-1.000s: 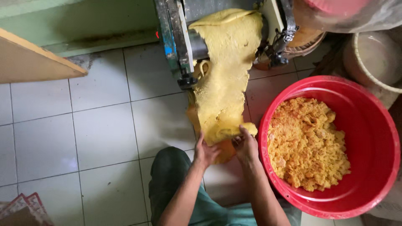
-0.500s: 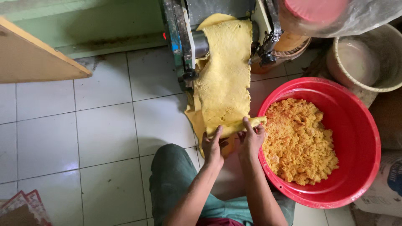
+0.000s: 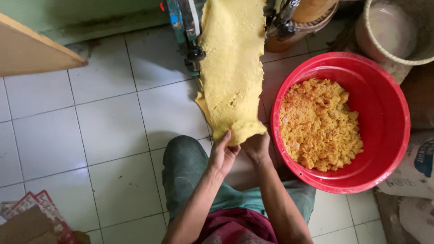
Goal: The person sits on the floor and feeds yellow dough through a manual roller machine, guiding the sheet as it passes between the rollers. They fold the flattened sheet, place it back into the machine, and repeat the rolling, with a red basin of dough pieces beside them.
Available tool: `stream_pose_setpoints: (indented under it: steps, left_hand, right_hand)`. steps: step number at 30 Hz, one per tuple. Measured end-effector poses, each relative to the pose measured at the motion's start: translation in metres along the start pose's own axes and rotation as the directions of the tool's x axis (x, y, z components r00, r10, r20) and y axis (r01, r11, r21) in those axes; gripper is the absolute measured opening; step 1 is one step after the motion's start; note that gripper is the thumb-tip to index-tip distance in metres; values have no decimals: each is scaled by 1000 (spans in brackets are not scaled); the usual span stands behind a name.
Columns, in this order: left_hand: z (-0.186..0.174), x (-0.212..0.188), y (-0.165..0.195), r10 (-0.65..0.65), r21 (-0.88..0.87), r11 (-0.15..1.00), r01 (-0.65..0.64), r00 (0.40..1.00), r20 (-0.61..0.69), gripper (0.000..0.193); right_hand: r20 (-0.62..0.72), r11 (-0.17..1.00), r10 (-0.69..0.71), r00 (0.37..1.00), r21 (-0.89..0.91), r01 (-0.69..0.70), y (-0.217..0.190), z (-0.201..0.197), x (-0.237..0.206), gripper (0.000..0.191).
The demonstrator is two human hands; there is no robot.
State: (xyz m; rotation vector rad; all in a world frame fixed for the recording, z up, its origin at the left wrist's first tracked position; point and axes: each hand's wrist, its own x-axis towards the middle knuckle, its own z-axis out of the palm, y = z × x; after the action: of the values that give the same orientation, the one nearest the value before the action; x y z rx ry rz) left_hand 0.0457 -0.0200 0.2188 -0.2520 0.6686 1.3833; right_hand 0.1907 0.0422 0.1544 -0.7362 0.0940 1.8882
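- A yellow dough sheet hangs from the roller machine at the top, down over the white tiled floor.
- The left hand pinches the sheet's bottom edge, fingers closed on it.
- The right hand holds the same edge just beside it, partly hidden under the dough.
- A red basin of crumbled dough stands to the right, near the sheet.

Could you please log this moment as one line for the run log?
left hand: grips dough sheet lower edge | right hand: under same edge | sheet hangs from roller machine | red basin: crumbly dough, right
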Motion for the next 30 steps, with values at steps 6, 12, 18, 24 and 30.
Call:
stream_pose_setpoints:
  steps: [6, 12, 18, 24, 30]
  left_hand:
    - [25, -15, 24, 155, 255, 953, -161, 987, 46, 34]
    - [41, 11, 52, 273, 524, 802, -287, 956, 106, 40]
    - [81, 6, 56, 192, 460, 850, -257, 964, 183, 43]
    - [139, -28, 94, 59, 514, 797, -317, 888, 456, 40]
    - [280, -12, 169, 209, 357, 671, -650, 627, 751, 34]
  right_hand:
    - [206, 995, -12, 978, 100, -8, -11, 64, -22, 73]
    - [314, 584, -63, 947, -758, 290, -44, 58, -48, 54]
    - [281, 519, -218, 935, -778, 355, -63, 58, -11, 36]
    - [601, 631, -118, 790, -569, 527, -109, 136, -19, 43]
    - [849, 347, -185, 495, -415, 841, -177, 306, -12, 29]
